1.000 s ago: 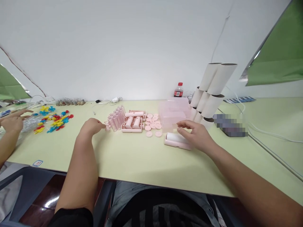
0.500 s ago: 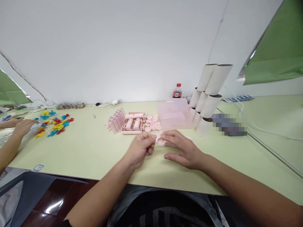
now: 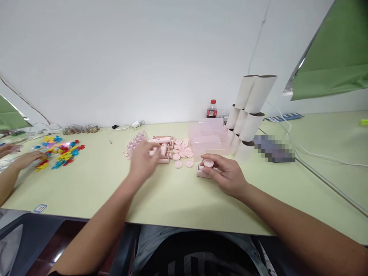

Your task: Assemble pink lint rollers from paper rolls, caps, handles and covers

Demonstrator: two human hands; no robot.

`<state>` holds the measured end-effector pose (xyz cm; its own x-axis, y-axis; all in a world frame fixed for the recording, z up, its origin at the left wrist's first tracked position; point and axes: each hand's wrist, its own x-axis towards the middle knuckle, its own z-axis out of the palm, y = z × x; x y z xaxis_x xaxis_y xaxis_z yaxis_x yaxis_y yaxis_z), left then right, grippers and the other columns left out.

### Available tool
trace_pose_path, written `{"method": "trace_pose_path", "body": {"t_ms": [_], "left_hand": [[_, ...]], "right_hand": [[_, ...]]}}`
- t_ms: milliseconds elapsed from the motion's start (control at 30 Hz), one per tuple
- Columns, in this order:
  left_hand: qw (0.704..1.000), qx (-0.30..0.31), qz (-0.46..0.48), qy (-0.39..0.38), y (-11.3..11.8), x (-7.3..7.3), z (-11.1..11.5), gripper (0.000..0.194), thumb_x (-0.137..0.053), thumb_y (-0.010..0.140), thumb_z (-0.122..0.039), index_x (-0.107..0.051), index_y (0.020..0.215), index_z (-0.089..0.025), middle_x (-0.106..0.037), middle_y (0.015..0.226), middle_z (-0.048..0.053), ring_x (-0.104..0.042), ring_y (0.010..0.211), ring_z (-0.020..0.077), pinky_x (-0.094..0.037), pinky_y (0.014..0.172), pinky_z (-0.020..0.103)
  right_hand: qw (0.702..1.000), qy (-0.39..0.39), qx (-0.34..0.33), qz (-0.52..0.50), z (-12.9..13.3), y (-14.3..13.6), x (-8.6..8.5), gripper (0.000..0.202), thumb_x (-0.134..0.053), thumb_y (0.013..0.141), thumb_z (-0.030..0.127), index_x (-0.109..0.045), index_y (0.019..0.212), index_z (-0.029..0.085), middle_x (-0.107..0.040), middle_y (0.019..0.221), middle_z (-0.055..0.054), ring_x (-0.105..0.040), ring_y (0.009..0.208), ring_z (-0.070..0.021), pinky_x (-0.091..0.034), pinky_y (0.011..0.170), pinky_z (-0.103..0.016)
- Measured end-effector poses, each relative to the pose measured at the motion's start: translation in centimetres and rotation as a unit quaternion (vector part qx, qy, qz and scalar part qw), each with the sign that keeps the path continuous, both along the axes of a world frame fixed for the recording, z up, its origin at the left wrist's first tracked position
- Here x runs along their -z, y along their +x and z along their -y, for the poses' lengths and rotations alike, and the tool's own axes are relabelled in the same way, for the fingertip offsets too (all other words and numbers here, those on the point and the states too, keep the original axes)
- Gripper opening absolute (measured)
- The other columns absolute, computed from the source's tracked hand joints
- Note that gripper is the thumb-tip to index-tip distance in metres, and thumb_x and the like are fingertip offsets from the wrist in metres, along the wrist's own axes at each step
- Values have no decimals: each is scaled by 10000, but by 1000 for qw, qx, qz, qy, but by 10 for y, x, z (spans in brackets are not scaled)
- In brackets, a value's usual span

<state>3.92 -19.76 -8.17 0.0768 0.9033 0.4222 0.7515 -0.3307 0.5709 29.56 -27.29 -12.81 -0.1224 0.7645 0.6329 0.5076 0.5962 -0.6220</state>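
My right hand (image 3: 227, 174) pinches a small round pink disc (image 3: 208, 163) between thumb and fingers. Right behind it, a short pink part with a tube shape (image 3: 202, 173) lies on the table, half covered by the fingers. My left hand (image 3: 143, 161), slightly blurred, reaches over the left side of the pink frame-like holders (image 3: 164, 158) with its fingers apart, and I see nothing in it. Several clear pink tubes (image 3: 137, 141) stand just beyond that hand. Between the hands, more pink discs (image 3: 181, 148) lie loosely spread, two of them nearer to me.
Translucent pink boxes (image 3: 207, 143) stand behind my right hand, beside stacked white cardboard tubes (image 3: 252, 126). A cola bottle (image 3: 212, 109) is by the wall. At left, another person's hands (image 3: 30, 159) are among colourful plastic pieces (image 3: 67, 155). Cables (image 3: 322, 182) run along the right.
My left hand has moved left and away from my right hand, over to the pink holders. My right hand now pinches a disc. Two discs lie apart where the hands met.
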Motion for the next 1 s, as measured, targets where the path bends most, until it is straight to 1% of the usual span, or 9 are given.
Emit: {"method": "trace_pose_path", "body": {"t_ms": [100, 167, 300, 467, 600, 800, 867, 900, 1000], "left_hand": [[983, -162, -89, -2, -48, -13, -27, 377, -614, 807, -368, -653, 1134, -184, -595, 1139, 114, -600, 966, 271, -459, 872, 377], [970, -200, -127, -60, -71, -11, -37, 508, -636, 783, -427, -596, 1222, -174, -585, 1177, 132, -601, 993, 296, -471, 832, 383], [963, -190, -138, -132, -88, 5, -44, 560, -635, 762, -479, -564, 1220, -165, -617, 1148, 131, -623, 954, 288, -466, 722, 339], [966, -168, -116, -161, -85, 15, -46, 368, -607, 774, -463, -585, 1010, -181, -662, 982, 87, -630, 805, 239, -417, 608, 292], [966, -158, -106, -176, -84, 15, -47, 244, -595, 783, -434, -546, 805, -196, -656, 815, 54, -605, 705, 207, -388, 571, 281], [969, -183, -58, -157, -94, 0, -31, 313, -663, 720, -493, -546, 706, -203, -622, 695, 26, -582, 637, 193, -381, 520, 275], [975, -164, 13, -150, -91, -8, -20, 334, -695, 685, -497, -547, 690, -198, -596, 634, 15, -579, 604, 185, -375, 485, 264], [977, -132, 67, -154, -86, -12, -15, 327, -695, 685, -488, -550, 699, -195, -589, 613, 11, -580, 585, 177, -376, 470, 257], [948, 43, 248, -193, -58, -17, 1, 314, -631, 748, -483, -568, 789, -178, -632, 625, 24, -600, 547, 162, -407, 446, 246]], "right_hand": [[998, -32, -3, -56, -2, 0, 2, 326, -631, 873, 335, -584, 1172, 215, -703, 858, -43, -701, 781, -195, -563, 668, -297], [996, -38, -12, -82, -2, -2, 2, 351, -648, 855, 327, -557, 1176, 217, -686, 822, -26, -689, 744, -181, -557, 640, -285], [996, -40, -11, -78, -1, -5, 1, 300, -671, 829, 309, -561, 1091, 212, -671, 769, -10, -649, 657, -153, -538, 600, -269], [997, -56, 4, -61, -1, -3, 0, 227, -660, 830, 318, -592, 1020, 213, -676, 788, -22, -649, 672, -162, -531, 592, -270], [997, -70, 9, -33, -2, -3, 0, 241, -684, 807, 330, -621, 1009, 214, -669, 755, -8, -618, 629, -150, -523, 576, -262], [997, -77, 3, -10, -3, -2, -1, 267, -690, 808, 347, -650, 1035, 213, -668, 742, -1, -608, 623, -143, -520, 588, -251], [997, -81, -7, -2, -3, -2, -1, 275, -680, 818, 356, -665, 1050, 209, -680, 762, -6, -611, 631, -142, -516, 588, -244], [996, -85, -14, 4, -3, -2, -2, 280, -673, 824, 359, -674, 1060, 207, -689, 776, -10, -617, 638, -142, -514, 591, -242], [995, -91, -38, 21, -2, -3, -2, 294, -647, 842, 364, -694, 1086, 207, -719, 812, -21, -638, 653, -145, -514, 604, -240]]}}
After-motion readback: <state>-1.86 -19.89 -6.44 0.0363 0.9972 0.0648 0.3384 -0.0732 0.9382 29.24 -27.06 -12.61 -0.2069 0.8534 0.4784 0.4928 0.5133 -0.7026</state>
